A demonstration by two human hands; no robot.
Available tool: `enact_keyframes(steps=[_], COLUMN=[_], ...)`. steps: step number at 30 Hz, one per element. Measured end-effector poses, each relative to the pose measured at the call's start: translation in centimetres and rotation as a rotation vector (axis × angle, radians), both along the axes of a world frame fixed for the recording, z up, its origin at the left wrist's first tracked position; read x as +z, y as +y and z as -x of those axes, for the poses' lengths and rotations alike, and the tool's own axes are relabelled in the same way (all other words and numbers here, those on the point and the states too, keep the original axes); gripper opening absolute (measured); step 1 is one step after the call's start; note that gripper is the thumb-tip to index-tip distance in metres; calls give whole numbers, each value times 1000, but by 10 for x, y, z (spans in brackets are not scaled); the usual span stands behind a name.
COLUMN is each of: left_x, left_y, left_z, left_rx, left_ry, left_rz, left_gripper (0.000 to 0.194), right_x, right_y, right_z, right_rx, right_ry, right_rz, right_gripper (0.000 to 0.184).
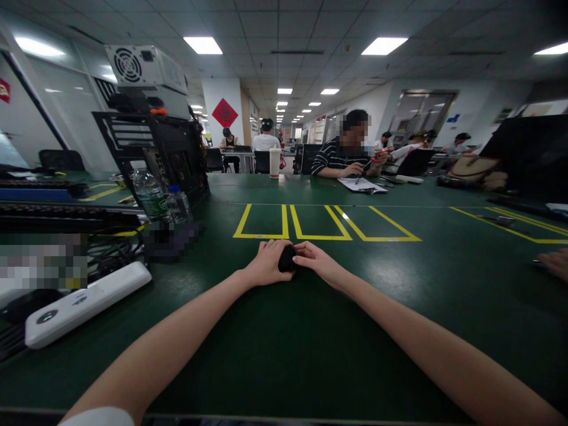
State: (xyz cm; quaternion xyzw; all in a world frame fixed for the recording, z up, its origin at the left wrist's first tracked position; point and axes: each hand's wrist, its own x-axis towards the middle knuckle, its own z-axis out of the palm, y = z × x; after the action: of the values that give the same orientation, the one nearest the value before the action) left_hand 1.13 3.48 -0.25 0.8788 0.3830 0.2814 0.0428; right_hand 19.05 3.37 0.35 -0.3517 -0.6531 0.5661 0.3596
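Observation:
Between my two hands is a small black rounded object (pixel 287 258) on the green table; its exact kind I cannot make out. My left hand (pixel 267 262) wraps round its left side, with the fingers over the top and the thumb along the near side. From the other side, the fingertips and thumb of my right hand (pixel 320 262) close on its right edge. Much of the object is covered by my fingers. Just beyond the hands, yellow tape outlines (pixel 261 236) mark the table top.
To the left lie a white power strip (pixel 89 305), dark cables and a plastic bottle (pixel 149 192) beside an open computer case (pixel 177 160). A white cup (pixel 274 163) stands at the far edge. Across the table a person (pixel 341 151) works over a clipboard (pixel 361 185). Another person's hand (pixel 555 261) shows at right.

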Motion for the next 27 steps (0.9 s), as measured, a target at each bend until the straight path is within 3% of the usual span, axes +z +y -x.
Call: enact_keyframes(steps=[5,9,13,23,27], left_x=[-1,-1,-1,0,2], left_y=[1,1,0,0,-1], left_z=[0,0,0,1,1], left_rx=[10,11,15,0,8], left_ry=[9,8,5,0,9], left_rz=[-18,-29,-17,9,24], left_gripper=[61,60,60,60,60], right_x=[1,-8,-13,6,3], right_y=[1,5,8,-3,-4], right_z=[-3,1,4,1,1], right_rx=[95,-6,-89,45,21], right_ry=[80,99,59,19,40], right_rz=[-14,-44,-39,-36,-65], right_gripper=[40,21,24,31,30])
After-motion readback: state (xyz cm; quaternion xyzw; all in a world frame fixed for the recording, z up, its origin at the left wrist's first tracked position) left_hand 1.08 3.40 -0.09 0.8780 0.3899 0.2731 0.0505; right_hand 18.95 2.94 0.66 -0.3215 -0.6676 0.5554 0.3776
